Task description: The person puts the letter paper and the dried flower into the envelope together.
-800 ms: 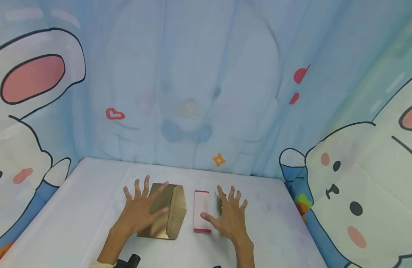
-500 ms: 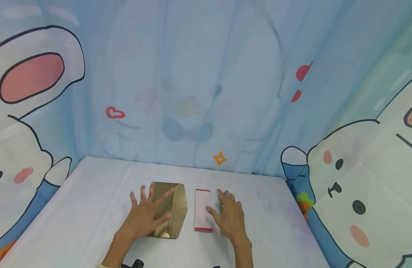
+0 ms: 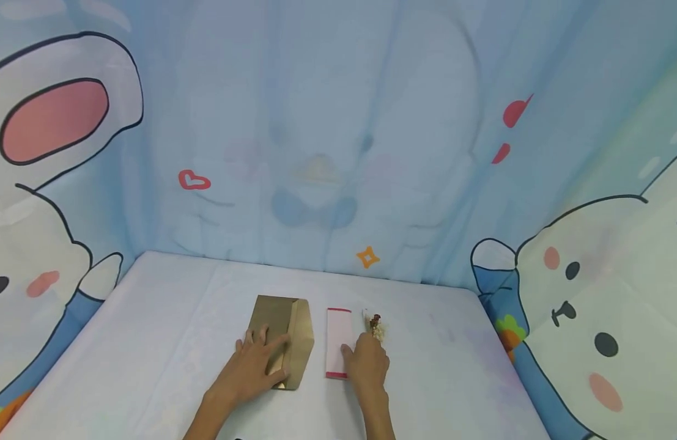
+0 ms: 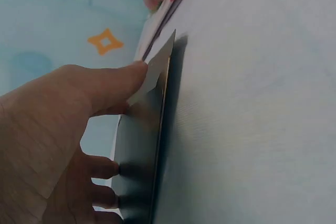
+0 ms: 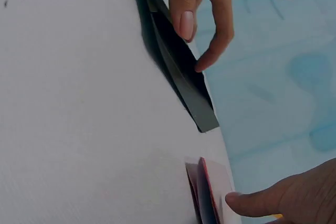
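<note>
The left hand point(image 3: 254, 370) rested, fingers spread, on the gold envelope point(image 3: 276, 308), left of the pink card point(image 3: 338, 333). The right hand point(image 3: 367, 365), grip indeterminate, covered dried flowers point(image 3: 377, 329) right of it. Items lay separate, not yet combined.

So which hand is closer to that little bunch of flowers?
The right hand: it covers the near end of the flower bunch. The left hand touches the gold envelope, with the pale pink card between it and the flowers.
</note>
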`<state>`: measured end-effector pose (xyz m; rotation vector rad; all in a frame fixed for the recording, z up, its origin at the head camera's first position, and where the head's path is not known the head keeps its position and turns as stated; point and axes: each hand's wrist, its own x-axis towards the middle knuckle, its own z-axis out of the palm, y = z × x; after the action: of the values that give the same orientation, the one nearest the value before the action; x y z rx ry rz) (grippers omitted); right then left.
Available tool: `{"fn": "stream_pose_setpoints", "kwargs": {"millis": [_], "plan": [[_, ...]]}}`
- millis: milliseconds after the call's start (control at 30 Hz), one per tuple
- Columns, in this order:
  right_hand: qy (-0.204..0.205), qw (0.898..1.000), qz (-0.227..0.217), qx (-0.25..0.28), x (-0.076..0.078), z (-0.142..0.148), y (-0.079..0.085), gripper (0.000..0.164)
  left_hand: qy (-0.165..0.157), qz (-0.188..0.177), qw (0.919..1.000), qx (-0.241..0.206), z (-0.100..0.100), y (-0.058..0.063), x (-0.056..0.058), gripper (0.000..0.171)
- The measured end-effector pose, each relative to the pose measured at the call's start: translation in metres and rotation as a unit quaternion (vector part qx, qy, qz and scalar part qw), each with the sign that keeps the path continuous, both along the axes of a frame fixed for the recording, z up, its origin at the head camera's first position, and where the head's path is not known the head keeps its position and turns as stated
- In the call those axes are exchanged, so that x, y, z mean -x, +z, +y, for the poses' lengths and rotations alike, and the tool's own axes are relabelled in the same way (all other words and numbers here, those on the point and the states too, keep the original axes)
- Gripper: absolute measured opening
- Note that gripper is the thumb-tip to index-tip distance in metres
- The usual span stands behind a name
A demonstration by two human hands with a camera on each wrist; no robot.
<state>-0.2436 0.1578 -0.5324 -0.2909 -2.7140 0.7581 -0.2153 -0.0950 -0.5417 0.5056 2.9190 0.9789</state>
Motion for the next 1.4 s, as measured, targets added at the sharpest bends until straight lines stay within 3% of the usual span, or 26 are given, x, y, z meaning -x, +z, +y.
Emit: {"fn": "stream_pose_setpoints", "kwargs": {"millis": [233, 400, 533, 633, 800, 900, 1000, 1200, 1400], "plan": [[-0.028, 0.999, 0.024, 0.026, -0.001, -0.012, -0.007, 0.022, 0.017, 0.025, 0.9995, 0.004, 0.007, -0.004, -0.002, 0.065], [-0.042, 0.995, 0.037, 0.088, 0.001, -0.012, -0.011, 0.012, 0.020, 0.021, 0.9996, -0.005, 0.005, -0.006, -0.004, 0.064], [-0.048, 0.986, 0.023, 0.158, 0.000, -0.007, -0.002, 0.008, 0.020, 0.012, 0.9996, -0.014, 0.003, -0.006, -0.004, 0.062], [-0.035, 0.967, 0.001, 0.251, -0.002, -0.005, 0.008, 0.011, 0.020, 0.010, 0.9995, -0.021, 0.002, -0.005, -0.004, 0.062], [-0.004, 0.918, -0.053, 0.393, -0.001, -0.011, 0.016, 0.016, 0.021, 0.008, 0.9994, -0.024, 0.001, -0.004, -0.003, 0.061], [0.013, 0.909, -0.077, 0.410, -0.001, -0.018, 0.010, 0.014, 0.019, 0.005, 0.9993, -0.032, 0.002, -0.004, -0.002, 0.061], [0.024, 0.920, -0.082, 0.383, -0.001, -0.026, 0.000, 0.010, 0.015, 0.001, 0.9992, -0.036, 0.002, -0.003, -0.002, 0.061], [0.011, 0.953, -0.053, 0.299, -0.002, -0.041, -0.010, 0.006, 0.013, 0.003, 0.9993, -0.034, 0.001, -0.003, -0.002, 0.059], [-0.006, 0.965, -0.043, 0.258, 0.001, -0.050, -0.010, 0.009, 0.013, 0.010, 0.9995, -0.026, -0.003, -0.003, 0.000, 0.060]]}}
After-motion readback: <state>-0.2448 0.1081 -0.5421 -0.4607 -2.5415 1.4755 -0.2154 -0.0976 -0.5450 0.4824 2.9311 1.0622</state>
